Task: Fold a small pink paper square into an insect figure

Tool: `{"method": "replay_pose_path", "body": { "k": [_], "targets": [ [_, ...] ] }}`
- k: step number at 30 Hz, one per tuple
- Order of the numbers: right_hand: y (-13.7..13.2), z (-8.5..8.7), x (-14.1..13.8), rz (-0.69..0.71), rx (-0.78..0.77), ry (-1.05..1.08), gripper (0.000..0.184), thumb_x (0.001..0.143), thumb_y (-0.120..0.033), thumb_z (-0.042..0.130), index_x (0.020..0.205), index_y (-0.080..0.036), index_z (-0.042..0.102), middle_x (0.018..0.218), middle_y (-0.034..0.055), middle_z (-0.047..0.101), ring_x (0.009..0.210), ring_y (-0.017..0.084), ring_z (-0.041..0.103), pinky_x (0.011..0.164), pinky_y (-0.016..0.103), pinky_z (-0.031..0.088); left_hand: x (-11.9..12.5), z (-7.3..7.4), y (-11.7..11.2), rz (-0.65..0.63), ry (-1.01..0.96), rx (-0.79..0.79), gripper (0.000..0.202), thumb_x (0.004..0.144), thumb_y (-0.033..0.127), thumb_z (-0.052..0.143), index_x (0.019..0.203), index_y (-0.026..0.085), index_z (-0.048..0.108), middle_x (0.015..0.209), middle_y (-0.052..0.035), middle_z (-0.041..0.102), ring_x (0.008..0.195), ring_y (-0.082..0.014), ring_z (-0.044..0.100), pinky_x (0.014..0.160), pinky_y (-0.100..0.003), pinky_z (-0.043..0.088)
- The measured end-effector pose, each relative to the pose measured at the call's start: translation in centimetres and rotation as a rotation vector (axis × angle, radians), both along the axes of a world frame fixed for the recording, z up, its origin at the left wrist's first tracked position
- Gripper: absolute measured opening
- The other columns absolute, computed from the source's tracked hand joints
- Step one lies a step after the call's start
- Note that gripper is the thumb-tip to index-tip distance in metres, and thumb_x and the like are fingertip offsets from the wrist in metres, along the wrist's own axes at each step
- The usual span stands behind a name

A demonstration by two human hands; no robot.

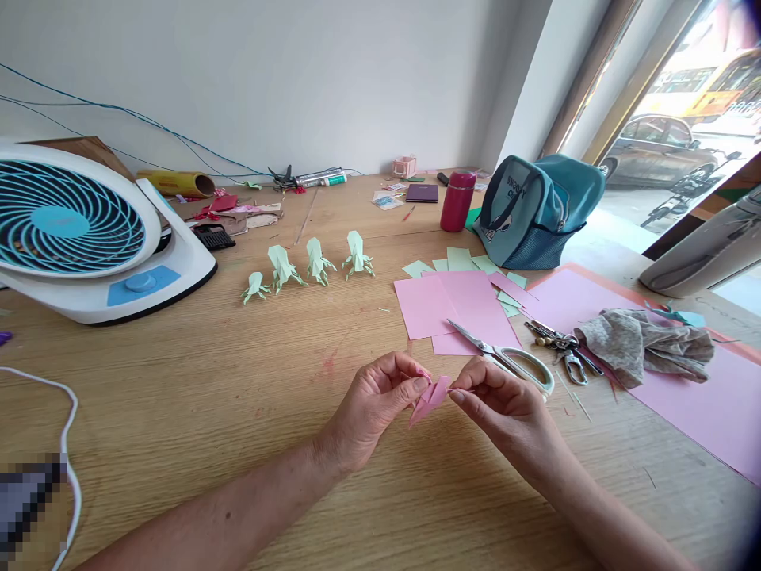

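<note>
Between my two hands is a small folded pink paper piece (430, 401), an origami form with a point toward the lower left. My left hand (380, 400) is closed, thumb and fingers pinching its left side. My right hand (502, 412) pinches a thin strip at its right edge between thumb and forefinger. Just beyond the right hand lie scissors (505, 355) with pale handles, partly hidden by that hand. Pink paper sheets (443, 301) lie past the hands. Several pale green folded paper figures (318, 260) stand in a row farther back on the left.
A white and blue fan (83, 230) stands at the left. Right of the hands are keys (567, 349), a crumpled grey cloth (645, 345) and a large pink sheet (707, 420). A red flask (457, 201) and a blue bag (535, 210) stand at the back. A white cable (72, 444) runs along the left.
</note>
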State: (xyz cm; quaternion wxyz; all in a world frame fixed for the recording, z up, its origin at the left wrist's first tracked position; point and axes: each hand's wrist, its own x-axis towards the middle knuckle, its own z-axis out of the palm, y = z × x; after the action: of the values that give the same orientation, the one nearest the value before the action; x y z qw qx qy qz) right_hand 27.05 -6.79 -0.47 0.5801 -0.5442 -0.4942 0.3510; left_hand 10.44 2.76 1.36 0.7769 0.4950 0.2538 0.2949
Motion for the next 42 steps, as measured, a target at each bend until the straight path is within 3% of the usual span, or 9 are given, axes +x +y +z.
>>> {"method": "replay_pose_path", "body": {
  "k": [3,7,17,24,32,35,38,42],
  "targets": [
    [-0.1,-0.3,0.1,0.006,0.025,-0.045,0.016,0.090,-0.032,0.070,0.081,-0.021,0.063,0.075,-0.0007,0.057,0.069,0.013,0.052,0.064,0.027,0.045,0.0,-0.1,0.1,-0.011,-0.003,0.025,0.026,0.074,0.035,0.083,0.085,0.016,0.070,0.077,0.0008,0.062,0.072,-0.0096,0.054,0.070,-0.022,0.044],
    [-0.2,-0.4,0.3,0.007,0.053,-0.106,0.015,0.091,-0.029,0.069,0.080,-0.021,0.063,0.075,-0.0013,0.056,0.069,0.013,0.052,0.064,0.028,0.043,0.0,0.0,0.3,-0.011,0.024,0.102,0.027,0.075,0.037,0.082,0.073,0.015,0.067,0.070,0.0010,0.062,0.066,-0.0102,0.053,0.068,-0.024,0.044],
    [-0.4,-0.2,0.3,-0.015,0.086,-0.242,0.017,0.092,-0.026,0.067,0.078,-0.021,0.062,0.072,-0.0019,0.055,0.068,0.013,0.052,0.064,0.029,0.042,-0.3,0.1,0.2,-0.006,0.119,0.223,0.035,0.079,0.043,0.078,0.070,0.014,0.062,0.067,0.0017,0.058,0.064,-0.0094,0.050,0.064,-0.023,0.041],
    [-0.2,-0.2,0.7,-0.057,0.114,-0.257,0.016,0.088,-0.026,0.073,0.074,-0.021,0.066,0.070,-0.0004,0.063,0.064,0.015,0.057,0.061,0.031,0.044,-0.4,0.3,0.6,0.037,0.124,0.276,0.029,0.077,0.041,0.081,0.070,0.015,0.070,0.070,-0.0001,0.062,0.066,-0.0109,0.054,0.068,-0.025,0.046],
    [-0.2,0.1,1.0,-0.076,0.095,-0.287,0.014,0.087,-0.026,0.073,0.075,-0.022,0.068,0.071,0.0001,0.064,0.066,0.016,0.058,0.061,0.031,0.046,-0.4,-0.2,0.8,-0.059,0.099,0.165,0.034,0.075,0.040,0.083,0.097,0.016,0.075,0.080,-0.0011,0.066,0.071,-0.0101,0.057,0.066,-0.022,0.045],
    [-0.2,0.3,0.9,-0.080,0.073,-0.281,0.014,0.087,-0.030,0.074,0.076,-0.022,0.070,0.071,0.0005,0.064,0.066,0.016,0.059,0.062,0.031,0.047,-0.1,-0.4,0.7,-0.079,0.092,0.125,0.029,0.072,0.035,0.086,0.088,0.014,0.073,0.081,-0.0014,0.067,0.072,-0.0099,0.059,0.067,-0.022,0.046],
    [-0.2,0.7,0.9,-0.094,0.041,-0.250,0.013,0.088,-0.035,0.071,0.087,-0.023,0.076,0.078,0.0027,0.068,0.069,0.017,0.062,0.065,0.032,0.051,0.1,-0.3,0.6,-0.066,0.110,0.116,0.029,0.072,0.035,0.085,0.080,0.013,0.069,0.079,-0.0021,0.068,0.069,-0.0100,0.059,0.067,-0.023,0.047],
    [0.1,0.7,0.6,-0.117,-0.031,-0.027,0.028,0.086,-0.040,0.073,0.109,-0.024,0.074,0.088,0.0038,0.072,0.073,0.016,0.065,0.066,0.029,0.055,0.1,-0.3,0.7,0.055,0.122,0.126,0.031,0.071,0.035,0.086,0.083,0.013,0.067,0.080,-0.0017,0.069,0.070,-0.0108,0.061,0.066,-0.023,0.048]
  ]
}}
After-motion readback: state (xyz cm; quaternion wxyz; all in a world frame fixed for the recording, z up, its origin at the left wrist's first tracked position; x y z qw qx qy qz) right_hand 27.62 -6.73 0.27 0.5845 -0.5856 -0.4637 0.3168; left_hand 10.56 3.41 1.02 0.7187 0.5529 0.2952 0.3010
